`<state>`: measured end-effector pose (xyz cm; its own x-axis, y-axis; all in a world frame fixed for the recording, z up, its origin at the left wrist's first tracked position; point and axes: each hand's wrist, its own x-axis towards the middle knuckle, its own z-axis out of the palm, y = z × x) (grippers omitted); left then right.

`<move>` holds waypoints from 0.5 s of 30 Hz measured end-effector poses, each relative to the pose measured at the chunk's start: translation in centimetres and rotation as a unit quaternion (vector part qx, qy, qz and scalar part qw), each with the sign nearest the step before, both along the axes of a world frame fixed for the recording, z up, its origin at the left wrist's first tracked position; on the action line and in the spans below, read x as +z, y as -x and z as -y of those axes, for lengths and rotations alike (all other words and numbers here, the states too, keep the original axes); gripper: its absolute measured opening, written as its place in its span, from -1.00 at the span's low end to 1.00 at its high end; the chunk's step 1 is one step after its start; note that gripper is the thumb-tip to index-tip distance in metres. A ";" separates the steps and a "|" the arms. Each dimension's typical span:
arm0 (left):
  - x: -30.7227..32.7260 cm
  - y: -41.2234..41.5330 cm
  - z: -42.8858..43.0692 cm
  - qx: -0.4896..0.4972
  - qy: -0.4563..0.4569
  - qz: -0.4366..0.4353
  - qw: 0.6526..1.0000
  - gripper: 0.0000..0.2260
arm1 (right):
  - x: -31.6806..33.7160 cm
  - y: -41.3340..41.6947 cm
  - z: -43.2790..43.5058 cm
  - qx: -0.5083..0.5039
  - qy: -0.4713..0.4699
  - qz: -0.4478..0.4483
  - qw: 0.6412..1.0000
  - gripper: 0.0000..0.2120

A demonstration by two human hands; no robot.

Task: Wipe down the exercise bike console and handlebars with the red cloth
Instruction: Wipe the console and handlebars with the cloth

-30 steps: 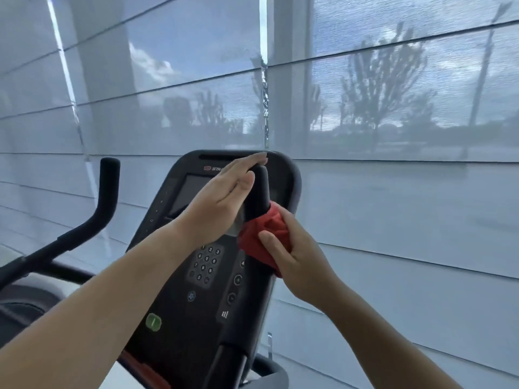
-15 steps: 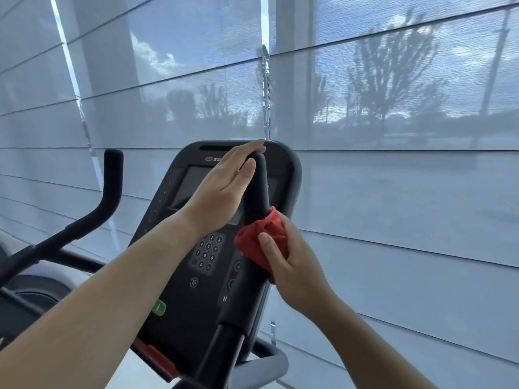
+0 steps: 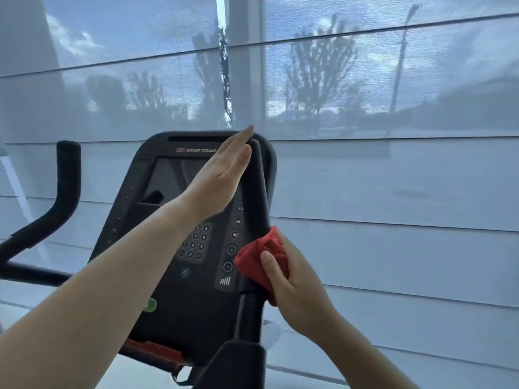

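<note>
The black console (image 3: pixel 168 192) of the exercise bike stands in the middle, with a screen, a keypad and a green button. In front of its right side rises the black right handlebar (image 3: pixel 257 186). My right hand (image 3: pixel 292 279) grips the red cloth (image 3: pixel 258 256) wrapped round the lower part of that handlebar. My left hand (image 3: pixel 222 175) lies flat with straight fingers against the handlebar's upper left side, fingertips at its top. The left handlebar (image 3: pixel 67 178) stands free at the far left.
Close behind the bike hangs a grey translucent window blind (image 3: pixel 393 178), with trees and a pole showing through it. A red strip (image 3: pixel 157 350) runs under the console's lower edge.
My right hand has slid the red cloth down the right handlebar. My left hand has stayed at the top of it, its fingers now straighter. The view has moved closer.
</note>
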<state>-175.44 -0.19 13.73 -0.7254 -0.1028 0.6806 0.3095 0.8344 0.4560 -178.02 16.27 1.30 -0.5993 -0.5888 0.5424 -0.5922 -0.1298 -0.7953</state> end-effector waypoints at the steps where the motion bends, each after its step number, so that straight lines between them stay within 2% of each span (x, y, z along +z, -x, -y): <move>1: -0.2 -0.3 0.2 -0.005 0.006 0.003 1.000 -0.53 | 0.0 -0.5 -0.3 -0.014 -0.013 -0.003 1.000 -0.84; 4: -1.7 -1.7 1.1 -0.031 0.002 0.000 1.000 -0.51 | 0.5 -1.8 -0.6 -0.055 -0.038 -0.017 0.998 -0.79; 8: -5.4 -3.7 3.6 -0.044 -0.011 0.053 0.998 -0.45 | 1.5 -4.3 -0.1 -0.114 -0.076 -0.030 0.990 -0.92; 13: -11.3 -4.8 6.8 -0.003 0.015 0.119 0.993 -0.48 | 1.2 -8.0 -2.1 -0.159 -0.122 -0.035 0.979 -0.81; 15: -13.5 -4.8 7.8 0.053 0.068 0.156 0.984 -0.49 | 1.5 -9.2 -3.1 -0.159 -0.136 -0.031 0.977 -0.80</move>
<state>-170.64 -8.02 0.27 -0.8916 -0.1130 0.4384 0.0789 0.9147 0.3964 -168.87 19.40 2.78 -0.7462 -0.5058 0.4328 -0.6165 0.2797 -0.7360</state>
